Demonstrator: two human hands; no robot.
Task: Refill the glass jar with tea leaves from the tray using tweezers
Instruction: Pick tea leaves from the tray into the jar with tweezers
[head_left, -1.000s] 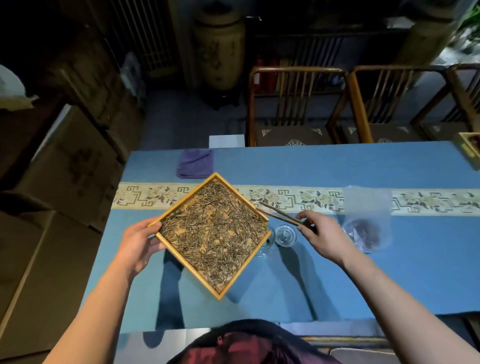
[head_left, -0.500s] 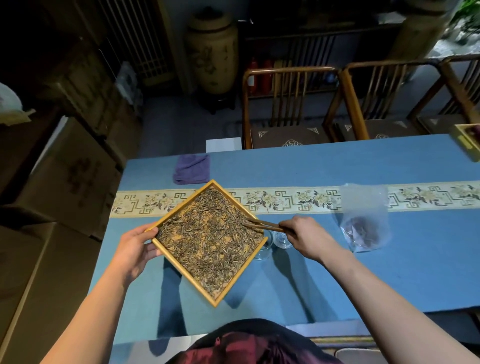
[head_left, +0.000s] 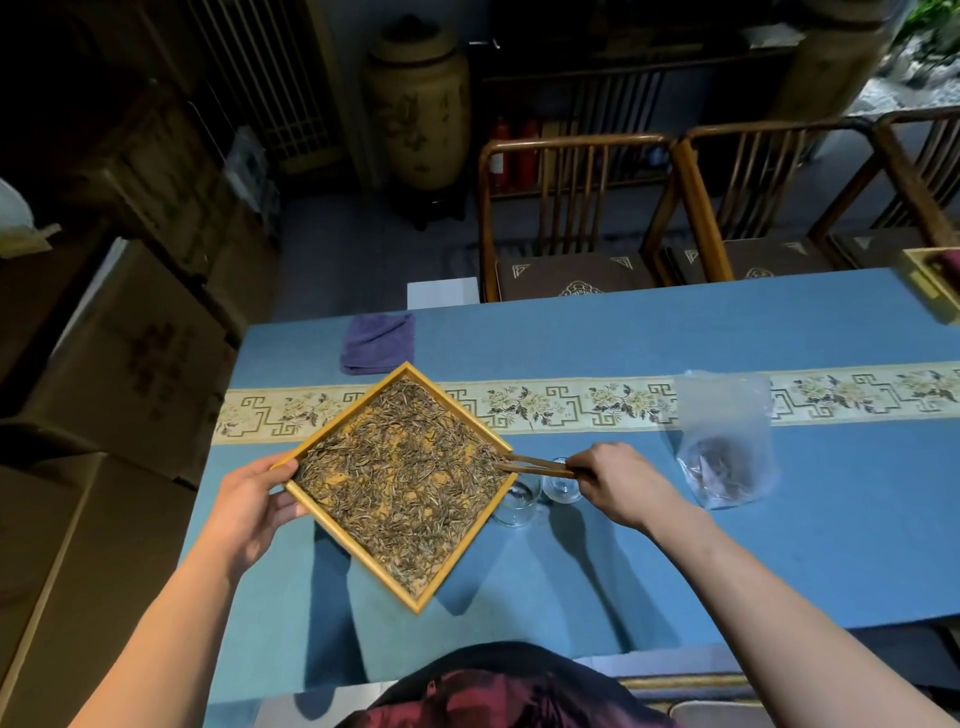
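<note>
Your left hand has its grip on the left corner of the tray of tea leaves, lifted above the counter. Your right hand pinches the tweezers, tips among the leaves at the tray's right corner. The glass jar stands just below the tweezers, partly under the tray.

One tray, one tweezers, two glass jars, three chairs.

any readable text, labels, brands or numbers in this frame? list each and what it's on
No text can be read in this frame.
Brown cardboard box left of the table: dark reddish printed marks, too blurred to read.
Tall cream ceramic urn on the floor behind: dark painted markings, too dim to tell whether they are writing.
Clear plastic bag on the blue tablecloth: no label visible.
</note>
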